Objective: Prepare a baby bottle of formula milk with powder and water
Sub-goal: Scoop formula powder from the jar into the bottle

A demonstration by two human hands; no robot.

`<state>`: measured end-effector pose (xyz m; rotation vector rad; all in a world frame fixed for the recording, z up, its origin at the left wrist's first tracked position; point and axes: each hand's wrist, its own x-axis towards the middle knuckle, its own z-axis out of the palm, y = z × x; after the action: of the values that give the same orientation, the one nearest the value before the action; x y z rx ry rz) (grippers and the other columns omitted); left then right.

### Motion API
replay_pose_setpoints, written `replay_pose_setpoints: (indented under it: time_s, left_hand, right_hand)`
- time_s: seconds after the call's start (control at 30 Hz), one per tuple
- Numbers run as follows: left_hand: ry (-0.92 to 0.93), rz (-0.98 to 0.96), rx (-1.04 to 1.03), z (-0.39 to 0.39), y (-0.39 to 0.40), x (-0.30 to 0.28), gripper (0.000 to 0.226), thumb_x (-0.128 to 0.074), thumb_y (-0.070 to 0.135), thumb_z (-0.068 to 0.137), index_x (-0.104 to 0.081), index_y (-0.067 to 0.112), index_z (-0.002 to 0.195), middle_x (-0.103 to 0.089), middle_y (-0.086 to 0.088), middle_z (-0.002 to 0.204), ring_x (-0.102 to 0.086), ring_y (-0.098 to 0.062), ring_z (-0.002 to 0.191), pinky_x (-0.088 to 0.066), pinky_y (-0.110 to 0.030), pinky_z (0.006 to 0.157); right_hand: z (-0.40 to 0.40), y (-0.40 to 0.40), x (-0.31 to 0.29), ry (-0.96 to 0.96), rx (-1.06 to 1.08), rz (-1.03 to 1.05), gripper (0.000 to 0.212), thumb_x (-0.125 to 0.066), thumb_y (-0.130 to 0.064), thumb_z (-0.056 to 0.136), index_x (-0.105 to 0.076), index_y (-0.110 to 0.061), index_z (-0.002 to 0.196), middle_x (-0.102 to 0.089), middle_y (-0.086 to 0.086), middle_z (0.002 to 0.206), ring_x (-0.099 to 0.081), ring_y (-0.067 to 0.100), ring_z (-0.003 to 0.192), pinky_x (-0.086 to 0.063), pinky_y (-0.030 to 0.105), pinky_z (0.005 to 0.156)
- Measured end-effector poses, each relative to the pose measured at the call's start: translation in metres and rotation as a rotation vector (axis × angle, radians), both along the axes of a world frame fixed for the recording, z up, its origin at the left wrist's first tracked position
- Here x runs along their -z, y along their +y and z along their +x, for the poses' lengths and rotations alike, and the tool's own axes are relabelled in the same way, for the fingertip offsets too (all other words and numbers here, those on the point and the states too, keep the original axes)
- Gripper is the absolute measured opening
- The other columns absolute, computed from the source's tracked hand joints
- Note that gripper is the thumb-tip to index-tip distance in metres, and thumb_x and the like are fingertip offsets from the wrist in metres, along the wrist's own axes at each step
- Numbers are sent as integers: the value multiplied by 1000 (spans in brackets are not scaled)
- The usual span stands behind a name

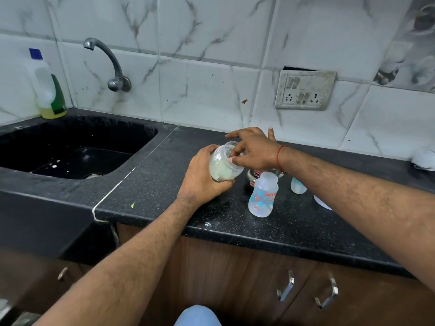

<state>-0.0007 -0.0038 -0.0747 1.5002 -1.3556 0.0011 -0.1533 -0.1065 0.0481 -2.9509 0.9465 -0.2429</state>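
My left hand [202, 177] grips a clear plastic jar [223, 164] of pale powder, tilted with its open mouth toward the right, above the black counter [164, 184]. My right hand [253, 149] reaches into the jar's mouth with thumb and fingers; whatever they pinch is hidden. An open, empty baby bottle [263, 195] with coloured print stands upright on the counter just right of the jar. A second small bottle [297, 185] stands behind my right forearm, partly hidden.
A steel container [255, 176] sits behind the baby bottle. The black sink [77, 151] with a wall tap [110, 64] lies to the left, a dish-soap bottle [48, 90] at its corner. A wall socket [304, 90] is behind. A white lid [322, 202] peeks under my forearm.
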Motion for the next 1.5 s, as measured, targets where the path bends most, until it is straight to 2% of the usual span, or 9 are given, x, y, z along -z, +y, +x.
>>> replay_pose_setpoints:
  time_s: [0.23, 0.37, 0.5, 0.63, 0.73, 0.9, 1.1, 1.3, 1.5]
  left_hand:
    - [31, -21, -17, 1, -1, 0, 93, -99, 39, 69, -53, 22, 147, -64, 9, 137, -62, -12, 124, -57, -41, 106]
    - [36, -11, -21, 1, -2, 0, 93, -99, 43, 69, -53, 23, 147, -64, 10, 137, -63, -11, 124, -58, -41, 105]
    - [57, 2, -31, 0, -2, 0, 95, -98, 48, 69, -52, 23, 147, -64, 11, 137, -63, -11, 124, -59, -42, 104]
    - [79, 22, -40, 0, -1, 1, 96, -99, 51, 69, -52, 23, 148, -62, 10, 138, -62, -11, 124, -58, -39, 104]
    - [94, 31, -39, 0, -1, 0, 96, -98, 53, 69, -52, 24, 148, -62, 10, 139, -62, -11, 125, -58, -40, 105]
    - [126, 57, -29, -1, 1, -1, 93, -96, 55, 69, -52, 28, 146, -62, 11, 137, -63, -9, 122, -59, -40, 104]
    - [131, 62, -32, -1, 2, -1, 91, -95, 54, 69, -53, 27, 145, -63, 13, 136, -64, -8, 121, -59, -40, 105]
    - [145, 65, -20, -2, 2, 0, 90, -96, 53, 69, -54, 29, 144, -64, 14, 136, -64, -7, 120, -59, -37, 103]
    - [136, 77, -25, -2, 2, -2, 89, -98, 50, 72, -53, 28, 146, -62, 14, 137, -62, -7, 121, -55, -30, 101]
  right_hand:
    - [8, -3, 4, -222, 63, 340, 20, -73, -63, 66, -82, -46, 73, -48, -35, 141, -44, 8, 144, -17, 66, 125]
    - [9, -5, 1, -375, 56, 530, 7, -79, -19, 91, -83, -16, 87, -52, -10, 157, -54, 10, 136, -40, 37, 118]
    - [5, -11, -4, -498, 113, 622, 12, -79, -18, 92, -84, -8, 97, -55, -7, 155, -59, 14, 129, -50, 35, 108]
    - [0, -16, -11, -554, 157, 635, 23, -79, -24, 93, -81, -8, 109, -58, -10, 147, -60, 13, 122, -47, 23, 82]
    - [-5, -20, -14, -592, 185, 631, 46, -81, -27, 91, -74, -5, 130, -62, -6, 146, -61, 13, 118, -46, 27, 89]
    - [-17, -20, -21, -610, 220, 581, 32, -77, -23, 94, -79, -5, 121, -68, -10, 130, -63, 11, 103, -44, 22, 76]
    - [-25, -26, -14, -530, 232, 371, 15, -76, -36, 91, -86, -26, 86, -60, -17, 143, -57, 9, 124, -34, 43, 117]
    - [-27, -23, -14, -531, 258, 322, 21, -73, -46, 86, -85, -29, 88, -59, -27, 135, -51, 4, 127, -16, 56, 126]
    - [-30, -25, -12, -581, 282, 373, 25, -74, -40, 91, -86, -21, 101, -60, -24, 136, -55, 7, 115, -25, 41, 118]
